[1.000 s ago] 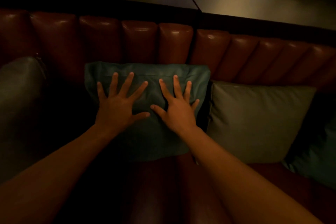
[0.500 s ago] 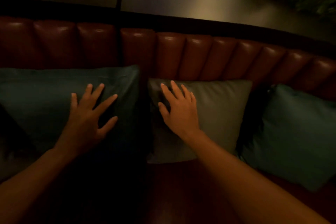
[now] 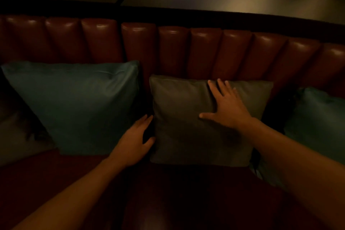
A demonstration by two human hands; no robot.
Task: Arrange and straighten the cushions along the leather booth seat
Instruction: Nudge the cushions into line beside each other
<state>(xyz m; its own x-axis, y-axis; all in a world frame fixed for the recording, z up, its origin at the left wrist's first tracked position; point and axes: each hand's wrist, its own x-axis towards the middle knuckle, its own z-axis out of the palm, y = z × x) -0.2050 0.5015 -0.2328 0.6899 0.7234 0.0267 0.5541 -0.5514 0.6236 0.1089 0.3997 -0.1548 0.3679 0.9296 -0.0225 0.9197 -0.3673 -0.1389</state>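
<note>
Pretty dim in here, but the grey cushion [image 3: 186, 123] is propped against the tufted backrest [image 3: 173, 50] of the booth seat [image 3: 186, 192], with the teal cushion [image 3: 78, 106] just beside it on one side and another teal one [image 3: 317, 123] at the far edge. The right hand [image 3: 225, 108] lies flat on the grey one's face, grip wide with straight fingers; the left hand [image 3: 134, 142] cups its side edge, fingers relaxed, not really clamping anything. If I were doing it, I'd push the top back with the flat hand while the other nudges the side edge square, keeping an even gap to the teal neighbour. Leather's slippery, so gentle pressure, or it'll slide down.
</note>
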